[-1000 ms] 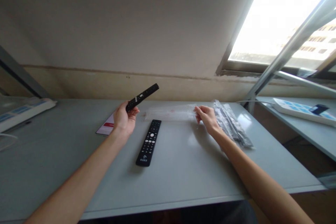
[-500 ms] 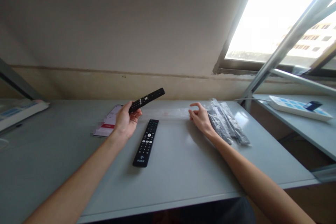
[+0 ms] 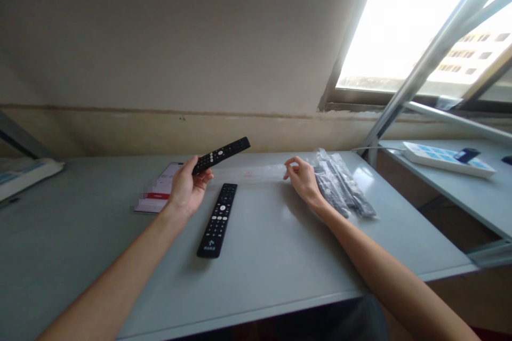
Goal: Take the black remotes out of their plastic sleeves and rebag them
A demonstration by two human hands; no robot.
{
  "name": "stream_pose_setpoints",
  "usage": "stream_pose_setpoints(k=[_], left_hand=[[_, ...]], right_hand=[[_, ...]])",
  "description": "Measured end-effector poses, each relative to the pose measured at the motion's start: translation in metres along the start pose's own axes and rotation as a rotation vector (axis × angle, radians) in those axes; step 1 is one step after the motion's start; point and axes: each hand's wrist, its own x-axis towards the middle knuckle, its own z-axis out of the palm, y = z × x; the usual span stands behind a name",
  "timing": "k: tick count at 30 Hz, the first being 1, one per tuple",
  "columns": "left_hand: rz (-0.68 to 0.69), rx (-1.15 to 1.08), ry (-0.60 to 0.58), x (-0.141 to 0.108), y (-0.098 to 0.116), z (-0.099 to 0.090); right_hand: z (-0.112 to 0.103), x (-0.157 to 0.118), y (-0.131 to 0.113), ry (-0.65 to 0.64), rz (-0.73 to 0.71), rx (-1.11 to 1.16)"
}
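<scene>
My left hand [image 3: 187, 187] is closed round the lower end of a black remote control [image 3: 224, 153], which is raised above the desk and slants up to the right. A second black remote control [image 3: 218, 221] lies face up on the desk between my arms. A clear flat plastic bag [image 3: 248, 175] stretches across the desk behind it. At the bag's right end, the thumb and fingertips of my right hand [image 3: 303, 180] are pinched together on its edge. Just right of that hand lie dark remotes in clear plastic bags [image 3: 347, 185], partly covered by the hand.
A phone [image 3: 158, 192] with a lit screen lies behind my left hand. White power strips sit at the far left [image 3: 30, 177] and on the right-hand desk [image 3: 448, 159]. A metal frame post [image 3: 416, 69] rises at the right, before a window. The wall borders the desk's back.
My right fingers have closed together at the bag's end, where they were apart before. My left hand still holds the remote control in much the same pose. The view has shifted slightly.
</scene>
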Motion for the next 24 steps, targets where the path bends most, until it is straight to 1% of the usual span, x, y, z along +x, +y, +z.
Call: stream_pose_setpoints(k=[3, 6, 8, 10, 12, 14, 17, 18, 21, 24], left_hand=[[0.0, 0.0, 0.001, 0.0, 0.0, 0.0], [0.0, 0.002, -0.008, 0.001, -0.001, -0.001], [0.004, 0.007, -0.014, 0.001, -0.002, -0.001], [0.016, 0.025, -0.031, 0.001, -0.003, -0.002], [0.042, 0.066, -0.094, -0.001, -0.004, -0.001], [0.091, 0.12, -0.205, -0.005, -0.006, 0.0], [0.174, 0.226, -0.375, -0.014, -0.008, 0.001], [0.19, 0.263, -0.413, -0.017, -0.008, 0.001], [0.185, 0.354, -0.495, -0.024, -0.008, 0.002], [0.137, 0.424, -0.575, -0.029, -0.008, 0.002]], right_hand=[[0.0, 0.003, 0.004, 0.045, -0.019, -0.011], [0.0, 0.005, 0.007, 0.061, -0.041, -0.065], [0.0, 0.004, 0.006, 0.064, -0.038, -0.079], [0.0, 0.001, -0.001, 0.054, -0.042, -0.048], [0.0, -0.003, -0.014, 0.013, -0.068, 0.039], [0.001, -0.009, -0.03, -0.075, -0.081, 0.169], [0.001, -0.019, -0.053, -0.235, 0.003, 0.404], [0.0, -0.022, -0.059, -0.261, 0.04, 0.481], [-0.001, -0.026, -0.065, -0.262, 0.116, 0.648], [-0.003, -0.025, -0.062, -0.281, 0.174, 0.751]])
